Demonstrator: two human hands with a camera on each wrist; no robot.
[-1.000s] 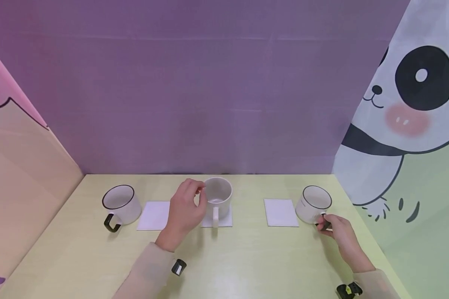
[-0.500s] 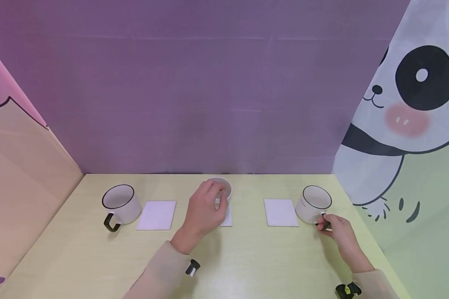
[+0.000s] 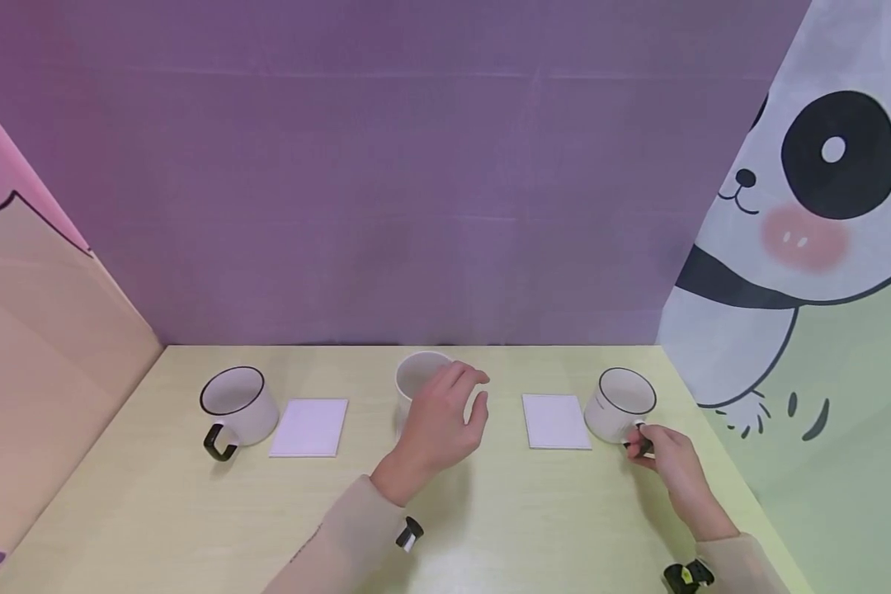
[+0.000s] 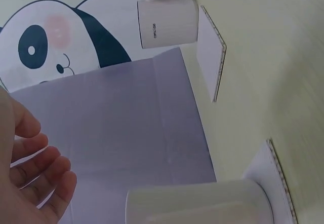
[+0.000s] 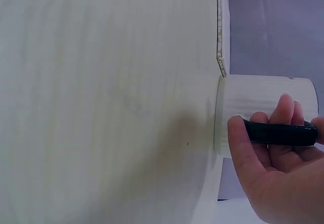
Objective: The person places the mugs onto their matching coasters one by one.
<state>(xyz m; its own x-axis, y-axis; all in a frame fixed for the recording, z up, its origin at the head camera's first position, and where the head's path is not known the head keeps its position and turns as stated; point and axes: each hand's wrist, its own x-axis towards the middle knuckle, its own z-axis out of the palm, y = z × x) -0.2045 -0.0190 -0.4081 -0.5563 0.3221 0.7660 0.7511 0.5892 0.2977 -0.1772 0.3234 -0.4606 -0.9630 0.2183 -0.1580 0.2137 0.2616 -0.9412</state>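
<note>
- At twelve o'clock on the table (image 3: 535,528), I see the person's left hand (image 3: 440,421) beside the plain mug (image 3: 408,386), fingers loosely bent around nothing.
- At two o'clock, the right hand (image 3: 676,464) grips the rimmed mug (image 3: 616,417) by its black handle (image 5: 281,134).
- Another mug (image 3: 248,417) stands at ten o'clock.

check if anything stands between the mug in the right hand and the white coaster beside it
Nothing visible does. The mug held by the right hand stands close beside the coaster; whether they touch is hard to tell. The left hand is on the coaster's other side.
</note>
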